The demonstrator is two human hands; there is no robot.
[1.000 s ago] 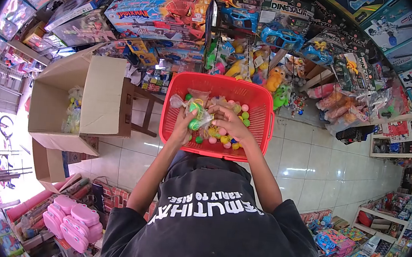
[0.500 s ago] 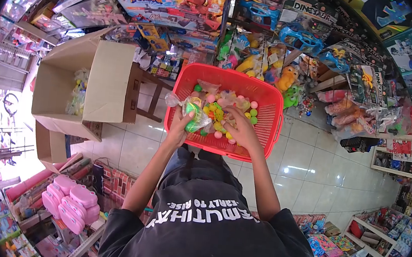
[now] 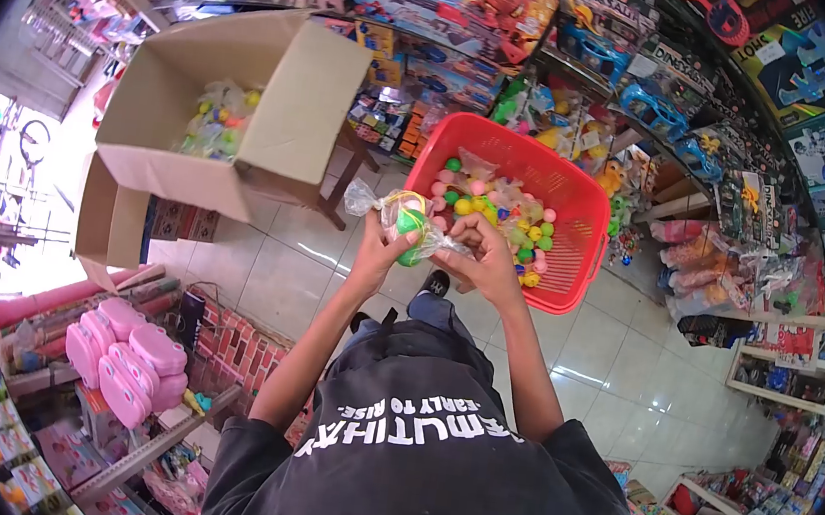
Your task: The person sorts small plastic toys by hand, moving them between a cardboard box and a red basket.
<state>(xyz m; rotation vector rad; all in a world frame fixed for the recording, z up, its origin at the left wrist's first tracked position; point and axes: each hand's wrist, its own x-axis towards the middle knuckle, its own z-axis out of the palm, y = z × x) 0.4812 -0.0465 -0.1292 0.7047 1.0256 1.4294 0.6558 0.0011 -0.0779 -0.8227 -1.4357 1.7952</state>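
My left hand (image 3: pixel 377 257) is closed round a clear plastic bag (image 3: pixel 408 225) that holds a green ball and something pale, with thin yellow strands across it. My right hand (image 3: pixel 488 264) pinches the twisted right end of the same bag. Both hands are in front of the near left side of a red plastic basket (image 3: pixel 577 275). Inside the basket lie many small balls (image 3: pixel 483 207) in pink, yellow, green and blue, together with some clear plastic bags.
An open cardboard box (image 3: pixel 297 110) stands on a wooden stool (image 3: pixel 358 151) at the left, with bagged colourful balls (image 3: pixel 221 117) inside. Boxed toys (image 3: pixel 450 0) line the far shelves. Pink cases (image 3: pixel 128 358) sit at the lower left. Tiled floor (image 3: pixel 613 354) shows at the right.
My right hand has come out of the basket and now grips the bag's end. The view has turned, so the basket and the cardboard box appear further right.
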